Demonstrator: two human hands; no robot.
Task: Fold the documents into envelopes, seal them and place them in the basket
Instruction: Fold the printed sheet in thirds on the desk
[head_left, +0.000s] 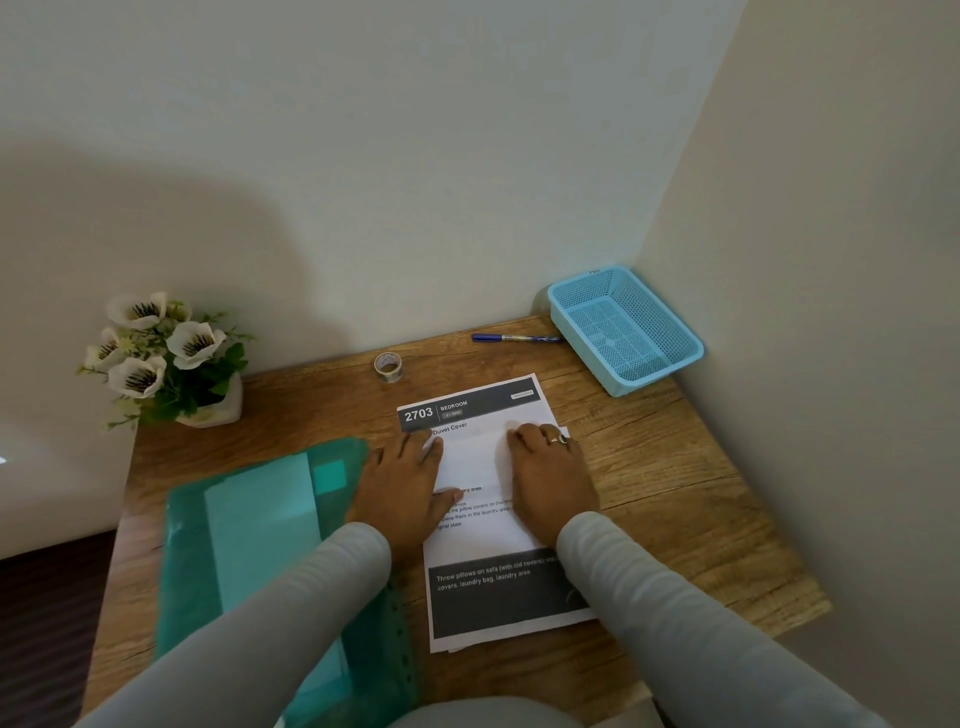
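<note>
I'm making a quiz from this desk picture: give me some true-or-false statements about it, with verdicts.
1. The left hand and right hand both press on the printed document. True.
2. The blue basket holds an envelope. False: it holds nothing.
3. The pen lies on the desk beside the basket. True.
4. The tape roll lies in the basket. False: it sits on the desk beyond the document.
5. The flowers stand beside the basket. False: they are at the desk's far-left corner.

Your wooden table (675, 467) holds a green folder (249, 519) lower left, a document (498, 587) at centre, a tape roll (388, 367), pen (514, 338) and blue basket (584, 349) upper right, and a flower pot (213, 410) at left.
</note>
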